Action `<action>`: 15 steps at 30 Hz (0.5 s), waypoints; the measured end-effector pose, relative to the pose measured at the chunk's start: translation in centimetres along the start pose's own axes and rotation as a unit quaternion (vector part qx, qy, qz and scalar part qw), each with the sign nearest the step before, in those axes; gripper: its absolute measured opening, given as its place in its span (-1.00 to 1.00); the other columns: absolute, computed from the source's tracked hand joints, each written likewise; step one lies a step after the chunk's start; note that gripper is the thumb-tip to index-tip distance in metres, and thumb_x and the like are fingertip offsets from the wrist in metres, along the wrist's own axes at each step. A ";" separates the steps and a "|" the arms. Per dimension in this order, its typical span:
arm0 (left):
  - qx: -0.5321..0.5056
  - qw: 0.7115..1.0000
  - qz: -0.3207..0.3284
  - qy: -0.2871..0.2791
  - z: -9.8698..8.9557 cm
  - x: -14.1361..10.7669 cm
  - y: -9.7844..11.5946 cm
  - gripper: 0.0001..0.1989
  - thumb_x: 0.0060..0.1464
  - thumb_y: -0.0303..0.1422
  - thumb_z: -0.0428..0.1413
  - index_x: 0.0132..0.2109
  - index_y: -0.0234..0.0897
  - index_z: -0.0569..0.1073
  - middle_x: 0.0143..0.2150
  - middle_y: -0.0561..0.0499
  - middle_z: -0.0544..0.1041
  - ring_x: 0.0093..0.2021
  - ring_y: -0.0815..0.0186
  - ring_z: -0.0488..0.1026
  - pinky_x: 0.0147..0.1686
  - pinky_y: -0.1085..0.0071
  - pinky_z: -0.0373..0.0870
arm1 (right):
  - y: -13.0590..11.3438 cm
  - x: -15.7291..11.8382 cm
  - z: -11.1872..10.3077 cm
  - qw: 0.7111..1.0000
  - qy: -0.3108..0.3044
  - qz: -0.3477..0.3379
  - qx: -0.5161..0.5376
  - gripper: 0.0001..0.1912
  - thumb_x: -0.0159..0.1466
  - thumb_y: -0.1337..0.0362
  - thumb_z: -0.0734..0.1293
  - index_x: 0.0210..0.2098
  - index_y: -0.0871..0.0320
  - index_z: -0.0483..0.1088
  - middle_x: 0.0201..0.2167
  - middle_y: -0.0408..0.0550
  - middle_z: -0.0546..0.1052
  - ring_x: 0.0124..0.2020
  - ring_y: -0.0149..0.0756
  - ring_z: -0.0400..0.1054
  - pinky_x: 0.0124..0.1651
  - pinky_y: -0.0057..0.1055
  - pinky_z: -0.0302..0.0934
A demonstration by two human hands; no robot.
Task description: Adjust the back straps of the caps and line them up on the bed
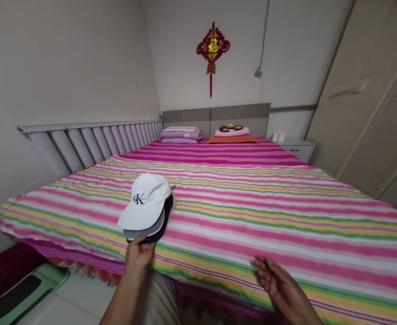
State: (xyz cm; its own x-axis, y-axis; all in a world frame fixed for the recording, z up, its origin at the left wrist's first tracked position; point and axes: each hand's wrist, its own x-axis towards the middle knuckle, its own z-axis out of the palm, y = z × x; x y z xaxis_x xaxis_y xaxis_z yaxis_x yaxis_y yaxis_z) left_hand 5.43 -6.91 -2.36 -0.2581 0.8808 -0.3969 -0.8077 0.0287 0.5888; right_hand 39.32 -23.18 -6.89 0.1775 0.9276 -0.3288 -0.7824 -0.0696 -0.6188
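A stack of baseball caps stands over the near left part of the bed. The top one is a white cap with black letters on its front. Below it show the brims of a grey cap and a black cap, with a bit of a pale one behind. My left hand grips the stack by the lower brims, its fingers closed on them. To the right, my right hand hovers at the bed's near edge, fingers apart and holding nothing.
Striped sheets cover the bed. Folded purple bedding and a pink pillow lie by the headboard. A radiator runs along the left wall. A green stool stands at lower left, a nightstand at far right.
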 end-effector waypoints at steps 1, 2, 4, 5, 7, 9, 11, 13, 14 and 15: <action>0.001 1.000 -0.002 0.006 -0.1 0.3 -0.2 -0.43 -0.24 -0.76 -0.08 -0.15 -0.08 0.41 -0.37 0.13 0.57 -0.20 0.33 0.48 -0.04 0.24 0.33 | 0.0 0.0 0.0 1.000 0.000 0.001 0.000 -0.76 -0.07 0.31 0.47 -0.37 0.20 0.48 -0.42 -0.01 0.59 -0.53 -0.42 0.41 -0.46 -0.52 0.31; 0.002 1.000 -0.002 0.008 -0.2 0.5 -0.4 -0.41 -0.25 -0.77 -0.08 -0.15 -0.07 0.41 -0.36 0.13 0.57 -0.19 0.32 0.48 -0.04 0.23 0.34 | 0.0 0.0 -0.1 1.000 -0.001 0.001 -0.001 -0.76 -0.07 0.31 0.47 -0.37 0.20 0.48 -0.42 -0.01 0.59 -0.53 -0.42 0.41 -0.45 -0.53 0.31; 0.005 1.000 -0.003 0.002 -0.6 0.9 -0.6 -0.43 -0.22 -0.76 -0.08 -0.15 -0.07 0.43 -0.37 0.13 0.58 -0.20 0.33 0.48 -0.06 0.27 0.36 | 0.0 0.0 -0.2 1.000 -0.006 0.000 -0.002 -0.76 -0.07 0.30 0.47 -0.37 0.20 0.49 -0.42 -0.01 0.59 -0.52 -0.42 0.41 -0.44 -0.52 0.31; 0.006 1.000 -0.003 -0.005 -0.8 1.1 -0.7 -0.45 -0.20 -0.75 -0.08 -0.15 -0.08 0.44 -0.38 0.13 0.58 -0.22 0.33 0.49 -0.09 0.29 0.38 | 0.0 0.0 -0.3 1.000 -0.009 0.000 -0.002 -0.76 -0.08 0.30 0.47 -0.37 0.20 0.49 -0.42 -0.01 0.59 -0.52 -0.42 0.41 -0.43 -0.51 0.31; 0.010 1.000 -0.006 -0.017 -1.1 1.4 -0.6 -0.48 -0.16 -0.74 -0.08 -0.15 -0.10 0.45 -0.40 0.11 0.58 -0.27 0.34 0.50 -0.14 0.34 0.42 | 0.0 -0.1 -0.4 1.000 -0.011 0.003 -0.003 -0.75 -0.08 0.29 0.47 -0.37 0.19 0.49 -0.42 -0.02 0.59 -0.51 -0.41 0.41 -0.41 -0.50 0.31; 0.016 1.000 -0.011 -0.021 -1.3 1.8 -0.2 -0.47 -0.14 -0.75 -0.10 -0.13 -0.13 0.45 -0.42 0.09 0.57 -0.33 0.35 0.51 -0.21 0.39 0.44 | 0.0 -0.1 -0.4 1.000 -0.008 0.005 -0.006 -0.74 -0.09 0.28 0.48 -0.37 0.19 0.49 -0.42 -0.02 0.59 -0.50 -0.40 0.40 -0.41 -0.50 0.31; 0.024 0.999 -0.017 -0.019 -1.6 2.4 0.3 -0.46 -0.14 -0.76 -0.11 -0.11 -0.16 0.45 -0.43 0.07 0.57 -0.39 0.37 0.50 -0.25 0.43 0.45 | 0.0 -0.1 -0.5 1.000 -0.007 0.006 -0.008 -0.74 -0.10 0.28 0.48 -0.38 0.19 0.49 -0.43 -0.03 0.58 -0.50 -0.41 0.40 -0.41 -0.50 0.31; 0.032 0.999 -0.026 -0.019 -2.0 2.9 1.0 -0.45 -0.14 -0.77 -0.12 -0.08 -0.21 0.43 -0.44 0.05 0.57 -0.46 0.38 0.49 -0.28 0.44 0.45 | 0.0 -0.1 -0.5 1.000 -0.009 0.007 -0.009 -0.75 -0.09 0.29 0.48 -0.39 0.19 0.49 -0.43 -0.03 0.58 -0.50 -0.41 0.40 -0.40 -0.50 0.31; 0.037 0.999 -0.032 -0.021 -2.2 3.2 1.4 -0.45 -0.14 -0.77 -0.13 -0.07 -0.23 0.43 -0.46 0.03 0.57 -0.48 0.37 0.49 -0.29 0.43 0.46 | 0.0 -0.1 -0.5 1.000 -0.011 0.007 -0.009 -0.76 -0.09 0.30 0.48 -0.39 0.19 0.49 -0.43 -0.03 0.58 -0.50 -0.41 0.39 -0.40 -0.50 0.30; 0.042 0.998 -0.038 -0.023 -2.4 3.3 1.8 -0.46 -0.14 -0.77 -0.13 -0.06 -0.26 0.42 -0.47 0.02 0.56 -0.49 0.36 0.49 -0.29 0.41 0.46 | 0.0 0.0 -0.5 1.000 -0.013 0.006 -0.008 -0.77 -0.09 0.31 0.47 -0.39 0.18 0.49 -0.43 -0.03 0.58 -0.50 -0.40 0.39 -0.40 -0.49 0.30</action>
State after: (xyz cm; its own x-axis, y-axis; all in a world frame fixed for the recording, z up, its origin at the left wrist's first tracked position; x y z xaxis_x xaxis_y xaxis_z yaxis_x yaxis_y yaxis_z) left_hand 1.84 -5.08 -4.37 -0.1716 0.8952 -0.4114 -0.7761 0.1344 0.6161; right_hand 39.63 -23.42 -7.24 0.1516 0.9360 -0.3177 -0.7747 -0.0871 -0.6263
